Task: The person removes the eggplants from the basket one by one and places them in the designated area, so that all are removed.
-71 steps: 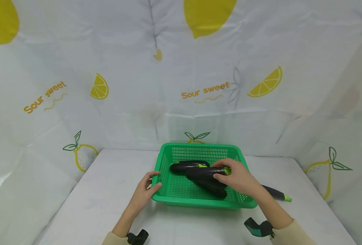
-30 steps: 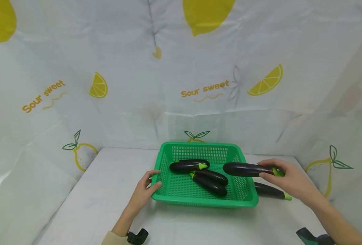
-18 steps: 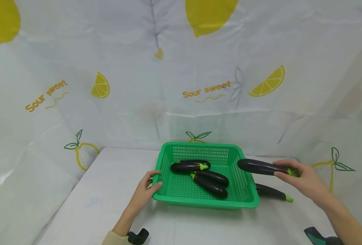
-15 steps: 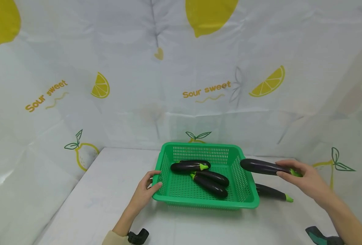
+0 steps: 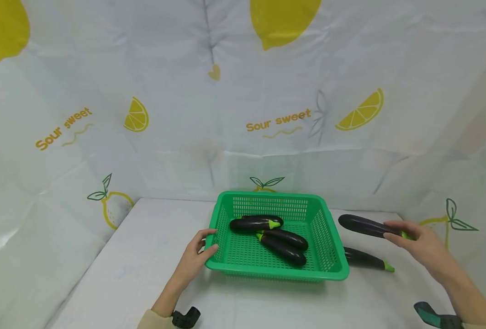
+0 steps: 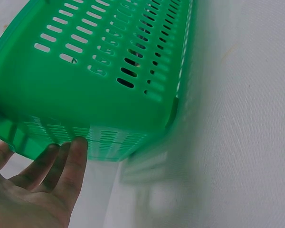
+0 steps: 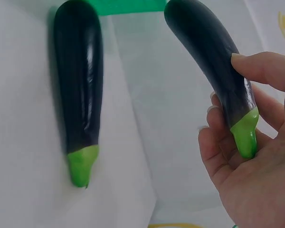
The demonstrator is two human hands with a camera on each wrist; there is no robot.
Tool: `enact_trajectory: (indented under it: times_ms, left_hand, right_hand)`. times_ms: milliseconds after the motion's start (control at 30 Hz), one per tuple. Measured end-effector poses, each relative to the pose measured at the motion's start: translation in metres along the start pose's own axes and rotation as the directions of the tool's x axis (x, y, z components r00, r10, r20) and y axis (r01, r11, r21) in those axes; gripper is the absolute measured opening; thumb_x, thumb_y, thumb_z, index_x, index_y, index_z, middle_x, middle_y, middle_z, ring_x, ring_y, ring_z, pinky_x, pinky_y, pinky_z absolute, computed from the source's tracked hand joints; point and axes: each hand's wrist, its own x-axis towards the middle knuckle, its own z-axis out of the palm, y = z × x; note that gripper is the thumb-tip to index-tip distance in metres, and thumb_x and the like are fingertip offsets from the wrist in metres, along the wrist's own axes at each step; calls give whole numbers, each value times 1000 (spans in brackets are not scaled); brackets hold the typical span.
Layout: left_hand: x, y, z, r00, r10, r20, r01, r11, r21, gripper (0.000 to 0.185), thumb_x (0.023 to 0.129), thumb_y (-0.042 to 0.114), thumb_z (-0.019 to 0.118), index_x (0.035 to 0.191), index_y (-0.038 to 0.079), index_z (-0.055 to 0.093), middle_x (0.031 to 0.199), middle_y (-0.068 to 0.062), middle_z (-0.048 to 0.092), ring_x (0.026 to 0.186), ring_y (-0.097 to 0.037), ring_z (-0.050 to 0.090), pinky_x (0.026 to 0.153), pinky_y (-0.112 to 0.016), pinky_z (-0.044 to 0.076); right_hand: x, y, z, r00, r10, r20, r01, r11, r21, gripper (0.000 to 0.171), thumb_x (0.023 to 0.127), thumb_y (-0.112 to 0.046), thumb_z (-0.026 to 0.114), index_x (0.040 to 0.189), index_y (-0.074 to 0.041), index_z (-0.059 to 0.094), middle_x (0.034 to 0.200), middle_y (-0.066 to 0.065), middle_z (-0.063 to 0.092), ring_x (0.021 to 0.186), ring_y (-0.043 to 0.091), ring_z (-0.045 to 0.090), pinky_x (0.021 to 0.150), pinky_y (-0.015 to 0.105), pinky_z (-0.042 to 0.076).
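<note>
My right hand [image 5: 425,249] holds a dark purple eggplant [image 5: 366,225] by its green stem end, right of the basket and above the table. In the right wrist view the thumb lies on one side of the held eggplant [image 7: 209,52] and the fingers curl round the other. A second eggplant [image 7: 79,80] lies on the table below, next to the basket. My left hand [image 5: 191,260] grips the left rim of the green plastic basket [image 5: 276,273]. Several eggplants [image 5: 285,251] rest inside it. Seen from the left wrist, the fingers [image 6: 71,175] touch the basket's underside near the rim.
The white table [image 5: 144,274] extends to both sides of the basket and in front of it. A white sheet with lemon prints [image 5: 360,109] hangs behind and at the sides.
My right hand has lifted an eggplant out of the basket and carried it right, past the rim. My left hand has stayed on the basket.
</note>
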Motion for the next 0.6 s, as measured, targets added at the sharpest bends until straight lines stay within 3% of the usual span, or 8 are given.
enact_trajectory:
  times_ms: [100, 167, 267, 333, 400, 600]
  left_hand:
    - [0, 0, 0, 1000, 3, -1, -3, 1000, -4, 43, 100, 20, 68, 140, 14, 55, 147, -13, 50, 127, -32, 56, 102, -55, 46]
    - [0, 0, 0, 1000, 4, -1, -4, 1000, -2, 43, 100, 18, 68, 140, 13, 55, 147, -13, 50, 127, -32, 56, 102, -54, 46]
    - [1, 0, 0, 1000, -1, 1, 1, 1000, 2, 43, 100, 15, 67, 141, 13, 55, 147, -13, 50, 127, -33, 56, 102, -54, 46]
    - [0, 0, 0, 1000, -1, -1, 1, 1000, 3, 43, 100, 16, 67, 141, 13, 55, 147, -13, 50, 127, -32, 56, 102, -54, 46]
    - [0, 0, 0, 1000, -3, 0, 3, 1000, -4, 43, 100, 16, 67, 141, 14, 55, 147, -13, 50, 128, -33, 56, 102, -54, 46]
    - [0, 1, 0, 1000, -6, 6, 7, 1000, -18, 43, 100, 20, 68, 141, 15, 55, 147, -12, 50, 128, -32, 55, 102, -53, 46]
  right_hand:
    - [3, 15, 2, 1000, 7, 7, -7, 1000, 4, 63, 99, -41, 67, 141, 3, 52, 130, 0, 55, 110, 3, 45, 84, 36, 45]
    - [6, 24, 5, 1000, 18, 10, -18, 1000, 2, 63, 98, -43, 68, 140, 2, 54, 124, -9, 54, 104, -6, 41, 82, 34, 44]
    - [10, 33, 10, 998, 46, 31, -46, 999, 8, 68, 98, -46, 67, 141, 4, 52, 128, 6, 59, 110, 11, 49, 85, 44, 45]
    - [13, 36, 14, 996, 76, 40, -77, 997, 2, 73, 98, -50, 65, 142, 6, 50, 135, 24, 55, 115, 30, 50, 85, 52, 46]
    - [16, 39, 19, 994, 102, 50, -102, 995, -3, 77, 98, -53, 64, 143, 6, 48, 140, 34, 48, 117, 44, 49, 86, 57, 47]
    - [23, 45, 33, 989, 119, 86, -121, 992, 21, 78, 99, -51, 63, 144, 9, 45, 142, 37, 44, 119, 50, 51, 89, 56, 49]
